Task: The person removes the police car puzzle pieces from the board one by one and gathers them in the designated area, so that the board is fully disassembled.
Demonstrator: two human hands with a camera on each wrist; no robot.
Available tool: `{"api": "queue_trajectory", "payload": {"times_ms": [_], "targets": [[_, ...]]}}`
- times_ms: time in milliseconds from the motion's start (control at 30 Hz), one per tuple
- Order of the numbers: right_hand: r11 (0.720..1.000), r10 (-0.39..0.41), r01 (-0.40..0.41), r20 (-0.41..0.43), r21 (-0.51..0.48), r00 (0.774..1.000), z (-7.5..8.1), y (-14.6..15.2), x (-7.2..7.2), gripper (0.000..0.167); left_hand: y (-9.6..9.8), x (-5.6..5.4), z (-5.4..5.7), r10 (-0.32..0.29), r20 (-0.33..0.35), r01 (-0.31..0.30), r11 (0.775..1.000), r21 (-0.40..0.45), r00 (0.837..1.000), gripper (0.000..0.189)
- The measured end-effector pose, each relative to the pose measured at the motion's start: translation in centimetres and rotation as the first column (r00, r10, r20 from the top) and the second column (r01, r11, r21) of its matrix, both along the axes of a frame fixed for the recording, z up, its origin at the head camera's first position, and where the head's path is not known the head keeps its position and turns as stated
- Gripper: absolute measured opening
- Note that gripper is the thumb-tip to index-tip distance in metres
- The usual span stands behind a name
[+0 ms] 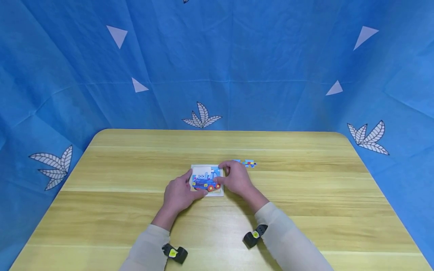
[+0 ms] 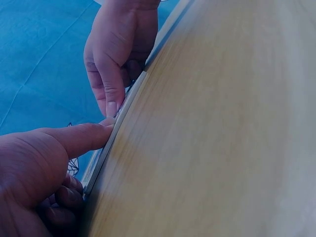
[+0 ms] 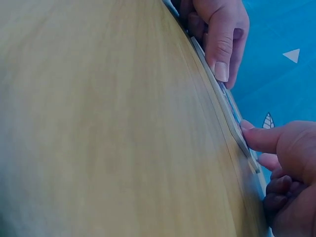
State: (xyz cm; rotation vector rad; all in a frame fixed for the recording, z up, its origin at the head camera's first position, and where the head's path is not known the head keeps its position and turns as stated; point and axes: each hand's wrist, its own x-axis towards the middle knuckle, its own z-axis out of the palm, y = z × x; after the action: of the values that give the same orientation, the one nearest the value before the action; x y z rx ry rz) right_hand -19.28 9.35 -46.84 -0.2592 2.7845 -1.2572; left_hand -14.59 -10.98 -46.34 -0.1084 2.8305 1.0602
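Note:
A small jigsaw puzzle [image 1: 205,183] in a white-rimmed tray lies on the table, showing a blue cartoon vehicle with red and yellow wheels. Its upper left has a pale patch without picture. My left hand [image 1: 179,192] holds the tray at its left side, thumb along the bottom edge and fingers near the upper left corner. At the right side my right hand [image 1: 238,179] grips the puzzle, its thumb on the picture and index finger by the upper right corner. Both wrist views show the tray edge-on, so the picture is hidden there.
Loose puzzle pieces [image 1: 250,163] lie just beyond my right hand, partly covered by it. The wooden table [image 1: 305,180] extends around the tray. A blue cloth [image 1: 271,75] with white triangles and leaves hangs behind.

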Motion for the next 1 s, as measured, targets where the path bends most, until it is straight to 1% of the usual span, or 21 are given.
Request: {"api": "queue_trajectory", "payload": {"times_ms": [233, 567, 833, 1000], "targets": [[0.999, -0.023, 0.024, 0.030, -0.021, 0.999, 0.13, -0.10, 0.05, 0.044, -0.01, -0.03, 0.01, 0.002, 0.002, -0.002, 1.000, -0.002, 1.000, 0.099], [0.999, -0.031, 0.031, 0.000, -0.026, 1.000, 0.29, 0.23, 0.08, 0.043, -0.04, -0.02, 0.18, -0.003, 0.000, 0.003, 1.000, -0.008, 1.000, 0.100], [0.999, -0.039, 0.039, 0.001, -0.019, 0.999, 0.26, 0.26, 0.11, 0.045, 0.02, -0.03, 0.04, -0.004, 0.002, 0.004, 1.000, -0.016, 1.000, 0.100], [1.000, -0.024, 0.024, 0.002, 0.003, 1.000, 0.42, 0.20, 0.15, 0.043, -0.02, 0.00, -0.02, -0.004, -0.006, 0.003, 1.000, -0.020, 1.000, 0.100]]}}
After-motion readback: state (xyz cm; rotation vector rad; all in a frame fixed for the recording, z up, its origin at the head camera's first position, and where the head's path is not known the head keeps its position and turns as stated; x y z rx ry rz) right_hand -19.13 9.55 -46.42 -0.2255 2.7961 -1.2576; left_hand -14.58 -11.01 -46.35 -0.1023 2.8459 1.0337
